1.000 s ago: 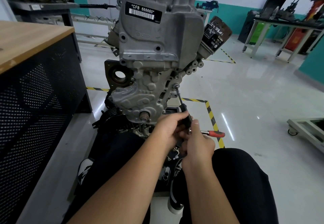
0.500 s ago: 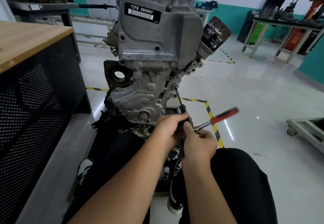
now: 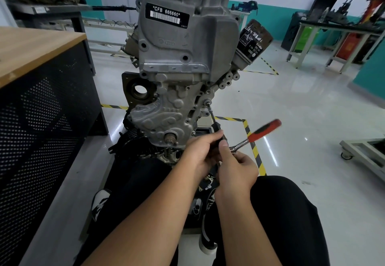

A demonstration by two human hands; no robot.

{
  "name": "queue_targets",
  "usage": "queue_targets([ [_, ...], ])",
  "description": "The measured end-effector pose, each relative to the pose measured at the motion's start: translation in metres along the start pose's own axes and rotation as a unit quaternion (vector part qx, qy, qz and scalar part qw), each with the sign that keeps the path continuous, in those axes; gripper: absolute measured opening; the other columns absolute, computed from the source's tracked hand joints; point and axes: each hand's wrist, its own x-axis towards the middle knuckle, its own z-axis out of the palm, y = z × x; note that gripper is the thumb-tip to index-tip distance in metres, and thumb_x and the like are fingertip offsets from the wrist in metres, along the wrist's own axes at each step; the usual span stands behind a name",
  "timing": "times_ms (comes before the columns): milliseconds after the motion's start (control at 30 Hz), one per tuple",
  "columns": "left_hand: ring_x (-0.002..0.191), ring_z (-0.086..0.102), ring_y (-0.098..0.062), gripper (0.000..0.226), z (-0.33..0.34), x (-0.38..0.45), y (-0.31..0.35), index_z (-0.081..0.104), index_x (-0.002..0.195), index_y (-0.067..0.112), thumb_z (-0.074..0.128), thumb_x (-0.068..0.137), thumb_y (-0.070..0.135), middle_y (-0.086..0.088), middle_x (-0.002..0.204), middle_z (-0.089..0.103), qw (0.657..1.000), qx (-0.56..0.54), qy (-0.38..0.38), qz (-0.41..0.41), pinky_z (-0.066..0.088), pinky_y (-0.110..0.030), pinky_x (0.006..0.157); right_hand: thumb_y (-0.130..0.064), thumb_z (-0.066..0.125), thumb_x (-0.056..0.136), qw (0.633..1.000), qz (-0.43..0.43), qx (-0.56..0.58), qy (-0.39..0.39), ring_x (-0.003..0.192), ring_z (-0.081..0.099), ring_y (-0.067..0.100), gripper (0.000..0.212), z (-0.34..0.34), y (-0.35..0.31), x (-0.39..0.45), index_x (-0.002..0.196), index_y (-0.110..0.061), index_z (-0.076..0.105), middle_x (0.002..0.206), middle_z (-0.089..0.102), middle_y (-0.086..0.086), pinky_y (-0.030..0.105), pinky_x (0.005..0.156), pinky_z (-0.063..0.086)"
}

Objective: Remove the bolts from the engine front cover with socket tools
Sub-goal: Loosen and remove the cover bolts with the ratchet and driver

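Engine front cover [image 3: 166,107] fills the middle of the view, a grey ribbed casting below the labelled upper housing, with the oil filter [image 3: 253,41] out at its two o'clock and the wooden counter [image 3: 31,49] off at nine. At the cover's three o'clock edge sits the bolt [image 3: 207,103] being worked, and the thin extension bar [image 3: 213,116] runs from it down toward five o'clock into the hands. The ratchet handle [image 3: 263,130], red-gripped, now points up toward two o'clock from the hands; a second ago it lay nearly level at three o'clock, so it has swung through part of a stroke while the bar stayed seated on the same bolt. That reads as loosening under way, with the bolt not yet out. The left hand [image 3: 200,151] has its fingers wrapped round the black driver body at the ratchet head, steadying it. The right hand [image 3: 237,170] sits just below, thumb pressed up against the head; its fingers look curled about the chrome shank, though partly hidden
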Motion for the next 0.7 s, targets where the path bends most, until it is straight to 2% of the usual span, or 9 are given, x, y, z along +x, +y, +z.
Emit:
queue_targets([
  [67,0.060,0.067,-0.020,0.017,-0.0004,-0.0014,0.0004,0.073,0.091,0.005,0.080,0.081,0.017,-0.010,0.082,0.073,1.000,0.003,-0.007,-0.010,0.050,-0.024,0.048,-0.037,0.079,0.088,0.999,0.048,0.022,-0.005,0.043,0.047,0.010,0.039,0.0003,0.0006,0.0008,0.067,-0.008,0.062,0.054,0.059,0.000,0.027,0.049,0.040],
  [133,0.063,0.068,-0.020,0.016,-0.0003,-0.0003,-0.0004,0.072,0.092,0.004,0.078,0.083,0.016,-0.011,0.085,0.073,1.000,0.003,-0.005,-0.016,0.051,-0.025,0.049,-0.034,0.079,0.089,0.997,0.072,0.020,-0.002,0.041,0.050,0.009,0.037,0.0006,0.0003,0.0006,0.068,-0.007,0.064,0.055,0.062,0.000,0.026,0.048,0.041],
  [233,0.066,0.067,-0.022,0.012,0.0021,0.0021,-0.0017,0.069,0.090,0.001,0.073,0.088,0.012,-0.013,0.080,0.071,0.999,-0.031,-0.002,-0.032,0.058,-0.038,0.074,-0.021,0.087,0.080,0.999,0.010,-0.034,0.000,0.056,0.067,0.015,0.027,0.0022,0.0024,-0.0012,0.073,-0.010,0.063,0.064,0.069,0.000,0.028,0.055,0.055],
  [300,0.064,0.065,-0.023,0.014,0.0019,0.0035,-0.0007,0.068,0.083,0.002,0.073,0.088,0.013,-0.012,0.075,0.070,0.999,-0.041,-0.006,-0.034,0.055,-0.040,0.077,-0.023,0.089,0.077,0.999,-0.013,-0.039,-0.004,0.056,0.066,0.015,0.029,0.0030,0.0043,-0.0025,0.076,-0.010,0.063,0.065,0.068,0.001,0.028,0.054,0.056],
  [367,0.059,0.065,-0.020,0.015,0.0012,0.0029,0.0003,0.069,0.081,0.004,0.076,0.086,0.016,-0.010,0.075,0.071,0.999,-0.019,-0.003,-0.026,0.053,-0.032,0.063,-0.031,0.084,0.083,1.000,0.030,0.001,-0.010,0.042,0.051,0.013,0.037,0.0039,0.0054,-0.0015,0.071,-0.010,0.057,0.055,0.059,0.000,0.025,0.042,0.043],
  [433,0.053,0.065,-0.019,0.015,0.0014,-0.0004,-0.0003,0.071,0.089,0.003,0.076,0.086,0.017,-0.010,0.079,0.072,1.000,-0.001,0.012,-0.019,0.044,-0.021,0.044,-0.039,0.073,0.093,0.993,0.108,0.037,-0.001,0.034,0.038,0.011,0.041,0.0041,0.0049,0.0014,0.072,-0.008,0.058,0.052,0.058,0.003,0.022,0.038,0.033],
  [500,0.055,0.066,-0.020,0.015,0.0016,-0.0017,-0.0027,0.071,0.096,0.001,0.073,0.087,0.012,-0.014,0.084,0.073,0.999,0.002,0.030,-0.012,0.042,-0.020,0.041,-0.040,0.067,0.097,0.987,0.150,0.050,0.007,0.033,0.039,0.011,0.039,0.0037,0.0035,0.0027,0.077,-0.008,0.063,0.056,0.062,0.007,0.022,0.037,0.033],
  [600,0.064,0.067,-0.024,0.006,0.0016,-0.0006,-0.0039,0.073,0.085,0.000,0.074,0.086,0.006,-0.016,0.085,0.072,0.999,0.002,0.042,0.006,0.055,-0.029,0.052,-0.031,0.079,0.089,0.997,0.080,-0.011,0.018,0.052,0.062,0.019,0.031,0.0031,0.0058,0.0026,0.079,-0.005,0.067,0.070,0.071,0.007,0.028,0.050,0.049],
  [700,0.073,0.066,-0.027,0.008,0.0025,0.0001,-0.0017,0.073,0.084,0.000,0.075,0.086,0.007,-0.015,0.083,0.071,1.000,-0.014,0.027,0.006,0.058,-0.043,0.081,-0.027,0.089,0.078,0.998,-0.011,-0.051,0.022,0.065,0.072,0.021,0.026,0.0018,0.0051,0.0016,0.081,-0.013,0.068,0.073,0.073,0.005,0.031,0.059,0.058],
])
